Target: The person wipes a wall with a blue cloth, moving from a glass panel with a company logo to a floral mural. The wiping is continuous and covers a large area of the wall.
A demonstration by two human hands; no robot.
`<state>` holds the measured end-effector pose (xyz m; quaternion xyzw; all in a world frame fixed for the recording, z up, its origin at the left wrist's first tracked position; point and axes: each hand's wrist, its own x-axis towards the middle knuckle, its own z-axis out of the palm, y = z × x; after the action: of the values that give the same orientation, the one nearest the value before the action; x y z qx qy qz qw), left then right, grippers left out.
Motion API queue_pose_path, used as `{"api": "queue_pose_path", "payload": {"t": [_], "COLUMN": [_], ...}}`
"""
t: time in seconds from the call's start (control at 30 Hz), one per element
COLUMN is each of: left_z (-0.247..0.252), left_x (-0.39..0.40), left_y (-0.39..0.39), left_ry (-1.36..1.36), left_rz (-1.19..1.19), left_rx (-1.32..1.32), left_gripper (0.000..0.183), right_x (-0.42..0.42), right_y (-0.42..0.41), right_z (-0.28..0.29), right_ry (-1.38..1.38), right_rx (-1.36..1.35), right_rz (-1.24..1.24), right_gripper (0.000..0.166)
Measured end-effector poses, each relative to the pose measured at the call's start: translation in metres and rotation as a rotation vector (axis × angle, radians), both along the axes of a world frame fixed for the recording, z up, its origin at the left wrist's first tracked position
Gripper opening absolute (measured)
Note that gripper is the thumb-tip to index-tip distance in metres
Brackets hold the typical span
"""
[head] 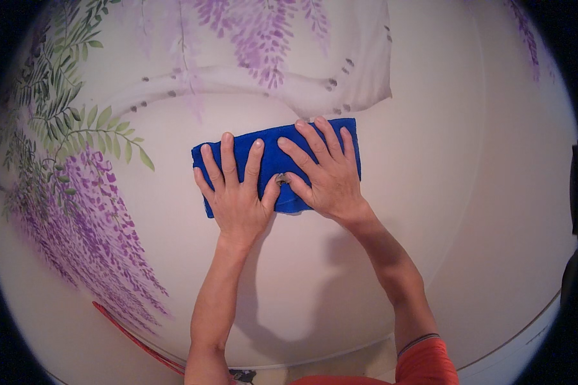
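Observation:
A blue cloth [269,192] lies spread against a pale painted wall, slightly tilted, its right end higher. My left hand [236,197] presses flat on its left half with the fingers spread. On the right half, my right hand [332,178] holds it down the same way, fingertips near the top edge. Both thumbs point inward and almost meet near the middle of the cloth. Between their tips shows a small greyish piece [282,179], too small to identify. The palms hide part of the cloth's lower edge.
A mural of purple wisteria blossoms [91,231], green leaves [111,130] and a pale branch [212,79] covers the wall's left and top. A red cord [135,339] runs at lower left. Dark objects [575,190] stand at the right rim. A red sleeve [426,361] shows below.

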<state>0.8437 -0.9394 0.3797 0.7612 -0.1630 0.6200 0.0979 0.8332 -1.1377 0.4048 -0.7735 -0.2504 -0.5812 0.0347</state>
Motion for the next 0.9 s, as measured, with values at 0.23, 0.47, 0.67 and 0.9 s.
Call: {"api": "queue_pose_path", "payload": {"t": [0.23,0.47,0.67,0.9], "left_z": [0.006,0.032,0.050,0.051], "left_x": [0.003,0.018,0.026,0.031], "left_y": [0.001,0.002,0.007,0.009], "left_ry": [0.002,-0.032,-0.013,-0.009], "left_rz": [0.024,0.060,0.031,0.003], "left_rx": [-0.010,-0.036,-0.058,-0.077], "left_gripper": [0.063,0.063,0.063,0.062], "right_x": [0.004,0.027,0.037,0.045], "right_y": [0.003,0.003,0.009,0.014], "right_z": [0.009,0.037,0.054,0.056], "right_ry": [-0.009,-0.037,-0.047,-0.073], "right_rx": [-0.017,-0.052,-0.063,-0.066], "right_rz": [0.012,0.055,0.020,0.010], "right_gripper": [0.059,0.060,0.060,0.057]}}
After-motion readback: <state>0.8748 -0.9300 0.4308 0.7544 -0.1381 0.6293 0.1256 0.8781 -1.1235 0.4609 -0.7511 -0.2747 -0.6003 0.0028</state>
